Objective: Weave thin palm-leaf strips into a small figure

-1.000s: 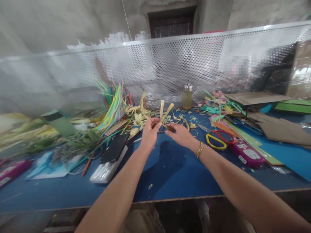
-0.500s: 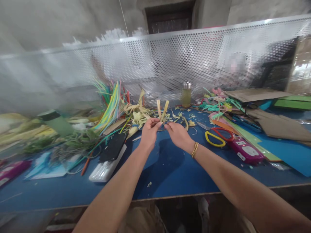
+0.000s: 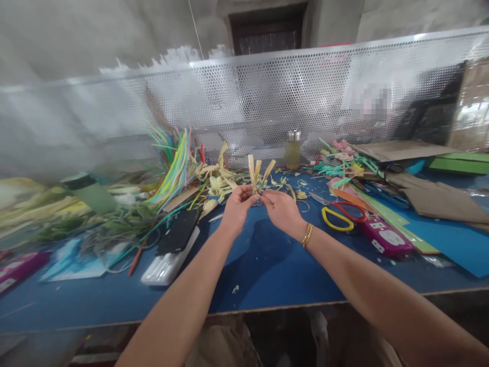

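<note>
The left hand (image 3: 237, 208) holds its thumb and fingertips together, clamped on the lower ends of the pale straw-yellow dry strips (image 3: 256, 177). The strips are located above the blue tabletop (image 3: 282, 285), with the free ends fanned upward and one strip leaning to the right. The right hand (image 3: 283, 209), with a gold-coloured link bracelet (image 3: 306, 235) at the wrist, is positioned just beside the left; its thumb and fingertips are drawn in at the base of the strips, but whether they grip the material cannot be determined. Behind the left hand lie pale yellow petal-shaped pieces (image 3: 217, 186); further left is a bundle of thin multicoloured stems (image 3: 178, 168). A flat black smartphone (image 3: 179, 232) rests on a white oblong object (image 3: 168, 265) left of the left forearm. Metal scissors with one red and one yellow handle (image 3: 333, 204) lie right of the right hand, near a purple box-shaped device (image 3: 387, 238). Beyond the hands, a yellowish jar with a silver-coloured lid (image 3: 293, 153) stands before a perforated metal panel (image 3: 267, 102)
</note>
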Available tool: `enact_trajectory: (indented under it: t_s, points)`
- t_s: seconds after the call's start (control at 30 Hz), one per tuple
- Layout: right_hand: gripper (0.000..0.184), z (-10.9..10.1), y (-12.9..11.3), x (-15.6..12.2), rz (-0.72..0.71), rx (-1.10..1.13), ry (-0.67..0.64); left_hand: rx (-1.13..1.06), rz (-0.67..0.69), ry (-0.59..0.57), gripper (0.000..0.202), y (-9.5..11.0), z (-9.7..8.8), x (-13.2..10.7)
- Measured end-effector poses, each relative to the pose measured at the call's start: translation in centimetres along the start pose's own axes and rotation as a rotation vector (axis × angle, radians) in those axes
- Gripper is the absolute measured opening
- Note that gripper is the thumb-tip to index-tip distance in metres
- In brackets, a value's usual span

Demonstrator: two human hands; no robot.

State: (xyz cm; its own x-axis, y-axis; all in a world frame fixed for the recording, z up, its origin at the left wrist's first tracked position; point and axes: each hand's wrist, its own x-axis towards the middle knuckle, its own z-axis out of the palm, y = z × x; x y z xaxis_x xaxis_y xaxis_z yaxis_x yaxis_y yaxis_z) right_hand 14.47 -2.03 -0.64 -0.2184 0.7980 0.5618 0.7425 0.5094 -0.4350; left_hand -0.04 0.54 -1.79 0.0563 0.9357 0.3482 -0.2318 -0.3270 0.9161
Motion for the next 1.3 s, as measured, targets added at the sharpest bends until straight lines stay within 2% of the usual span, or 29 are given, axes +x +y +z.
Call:
enact_trajectory:
  t_s: [0.13,0.27,0.53,0.8,1.03,1.3]
  points:
    - [0.028,0.0,-0.2,-0.1,-0.074,-0.075,0.002,-0.048,-0.056,-0.010,0.029,-0.2,0.0,0.1]
    - [0.028,-0.2,-0.6,-0.3,-0.174,-0.188,0.019,-0.070,-0.055,-0.016,0.029,-0.3,0.0,0.1]
    - [0.036,-0.7,-0.7,-0.1,-0.001,-0.204,-0.036,-0.076,-0.082,0.065,0.039,0.2,-0.4,0.2]
    - [0.032,-1.0,-0.3,0.0,0.013,-0.220,-0.035,0.039,-0.027,0.077,0.031,0.9,-0.8,0.3]
    - [0.026,-1.3,-0.9,0.0,-0.173,-0.310,-0.047,0.176,0.034,0.072,0.022,0.7,-0.8,0.3]
    - [0.022,-2.5,-1.3,-0.2,-0.279,-0.451,0.085,0.236,0.084,0.031,0.018,0.6,-1.0,0.5]
